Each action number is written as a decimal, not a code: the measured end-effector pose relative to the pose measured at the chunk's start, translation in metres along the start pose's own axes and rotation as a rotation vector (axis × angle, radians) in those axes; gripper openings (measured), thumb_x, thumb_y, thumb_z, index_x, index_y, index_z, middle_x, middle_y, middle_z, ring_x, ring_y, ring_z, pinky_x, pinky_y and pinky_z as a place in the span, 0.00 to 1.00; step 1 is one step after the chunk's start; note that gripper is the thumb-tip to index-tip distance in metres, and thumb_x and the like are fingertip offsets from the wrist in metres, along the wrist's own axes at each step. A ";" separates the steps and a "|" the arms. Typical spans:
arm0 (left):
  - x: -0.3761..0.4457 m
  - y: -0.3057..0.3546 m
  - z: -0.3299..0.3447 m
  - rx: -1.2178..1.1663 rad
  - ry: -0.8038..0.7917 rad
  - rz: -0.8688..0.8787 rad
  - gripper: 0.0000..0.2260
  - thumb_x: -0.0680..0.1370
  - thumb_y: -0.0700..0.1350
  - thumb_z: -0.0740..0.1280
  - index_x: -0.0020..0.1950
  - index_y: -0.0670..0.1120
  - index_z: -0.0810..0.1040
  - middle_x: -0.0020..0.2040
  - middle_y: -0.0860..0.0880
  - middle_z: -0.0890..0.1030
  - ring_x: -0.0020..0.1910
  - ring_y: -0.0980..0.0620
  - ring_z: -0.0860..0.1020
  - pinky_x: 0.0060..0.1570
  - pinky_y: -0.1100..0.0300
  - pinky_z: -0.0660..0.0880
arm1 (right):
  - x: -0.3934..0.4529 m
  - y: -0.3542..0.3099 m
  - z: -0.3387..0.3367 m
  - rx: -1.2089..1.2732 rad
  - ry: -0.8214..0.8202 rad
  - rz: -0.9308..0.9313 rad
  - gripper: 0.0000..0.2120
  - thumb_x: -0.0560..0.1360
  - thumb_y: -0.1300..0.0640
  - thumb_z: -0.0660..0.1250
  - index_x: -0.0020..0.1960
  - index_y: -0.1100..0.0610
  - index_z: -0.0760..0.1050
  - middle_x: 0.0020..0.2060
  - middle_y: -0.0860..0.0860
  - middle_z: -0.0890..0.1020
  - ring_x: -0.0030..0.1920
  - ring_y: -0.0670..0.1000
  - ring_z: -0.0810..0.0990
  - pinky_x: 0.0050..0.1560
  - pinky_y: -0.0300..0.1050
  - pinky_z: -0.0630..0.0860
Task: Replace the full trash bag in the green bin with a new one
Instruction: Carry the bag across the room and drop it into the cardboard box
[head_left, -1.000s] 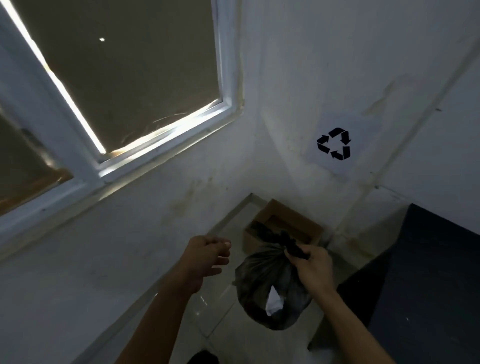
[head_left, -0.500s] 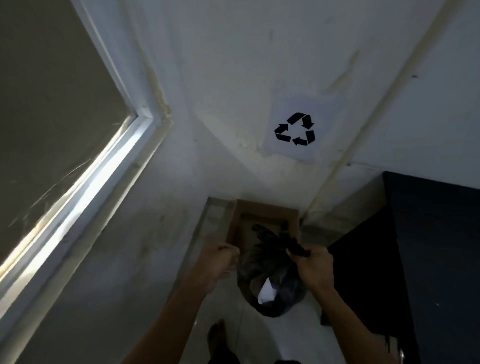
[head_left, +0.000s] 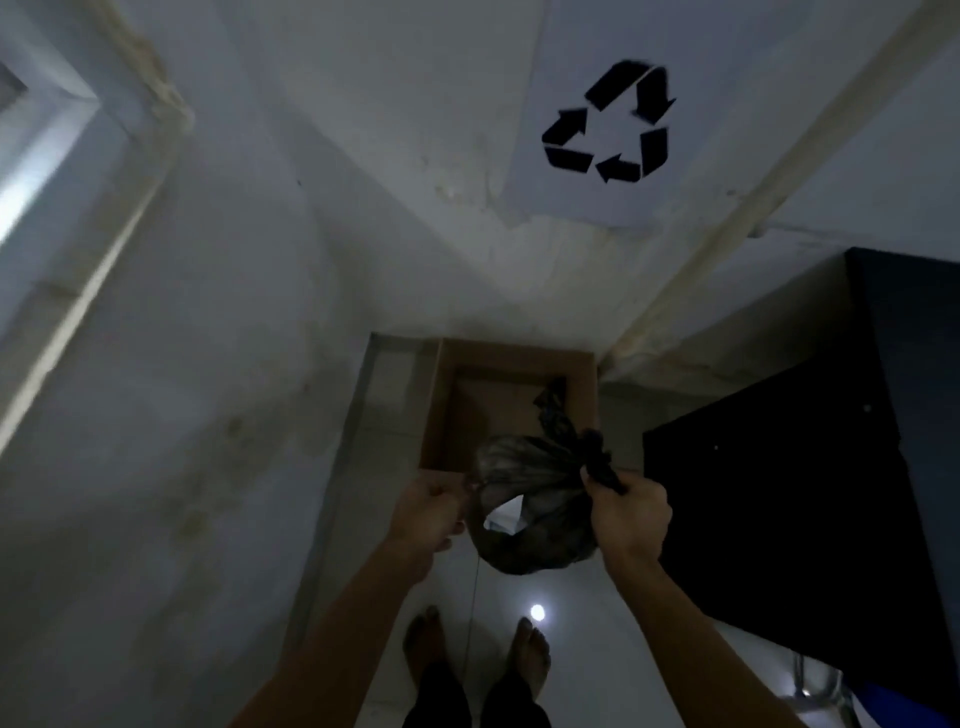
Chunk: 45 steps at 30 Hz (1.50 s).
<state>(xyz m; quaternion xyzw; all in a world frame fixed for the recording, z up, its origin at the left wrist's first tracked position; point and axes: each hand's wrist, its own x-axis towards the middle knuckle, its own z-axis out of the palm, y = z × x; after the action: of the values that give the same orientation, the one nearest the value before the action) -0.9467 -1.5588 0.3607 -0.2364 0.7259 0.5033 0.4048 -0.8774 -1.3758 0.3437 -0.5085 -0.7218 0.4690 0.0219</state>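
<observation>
My right hand (head_left: 631, 514) is closed in a fist around the knotted, twisted neck of the full black trash bag (head_left: 535, 509), and the bag hangs from that grip in the air in front of me, above the pale tiled floor (head_left: 582, 639). Something white shows through the thin plastic low on its near side. My left hand (head_left: 428, 512) is at the bag's left side with the fingers curled in; it is right against the plastic, but I cannot tell whether it has really pinched hold of it or only touches it. Just beyond the bag an open cardboard box (head_left: 511, 364) sits on the floor, pushed into the corner where the two white walls meet; the bag's upper part overlaps the box's near edge and right-hand side in my view, and its loose top tail stands up over the opening. On the wall above the box is a white sheet with a black recycling symbol (head_left: 608, 124). To the right of the box and the bag stands a large dark cabinet (head_left: 831, 467), close beside my right forearm. Below the bag my two bare feet (head_left: 530, 649) stand on the tiles, with a small bright reflection of light between them.
</observation>
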 end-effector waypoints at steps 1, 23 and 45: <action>0.023 -0.007 0.004 0.003 0.015 -0.003 0.06 0.78 0.41 0.64 0.43 0.45 0.78 0.39 0.47 0.79 0.37 0.51 0.76 0.35 0.61 0.71 | 0.013 0.007 0.011 0.008 0.005 -0.011 0.10 0.73 0.53 0.72 0.38 0.60 0.82 0.29 0.52 0.79 0.33 0.53 0.79 0.37 0.45 0.78; 0.426 -0.133 0.036 0.715 0.580 0.628 0.29 0.75 0.48 0.68 0.72 0.42 0.60 0.62 0.38 0.74 0.57 0.36 0.75 0.51 0.44 0.75 | 0.287 0.183 0.280 -0.556 0.121 -0.700 0.07 0.77 0.57 0.63 0.51 0.55 0.78 0.49 0.55 0.82 0.51 0.58 0.79 0.41 0.45 0.71; 0.442 -0.119 0.028 0.498 0.478 0.587 0.15 0.80 0.41 0.59 0.65 0.37 0.70 0.61 0.37 0.75 0.57 0.38 0.74 0.45 0.54 0.68 | 0.329 0.200 0.305 -0.920 -0.277 -0.692 0.20 0.75 0.49 0.65 0.64 0.53 0.67 0.59 0.58 0.75 0.57 0.61 0.77 0.49 0.51 0.73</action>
<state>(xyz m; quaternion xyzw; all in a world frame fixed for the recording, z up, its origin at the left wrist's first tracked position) -1.0950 -1.5502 -0.0729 -0.0255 0.9343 0.3379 0.1107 -1.0484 -1.3188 -0.1129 -0.1349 -0.9710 0.1356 -0.1436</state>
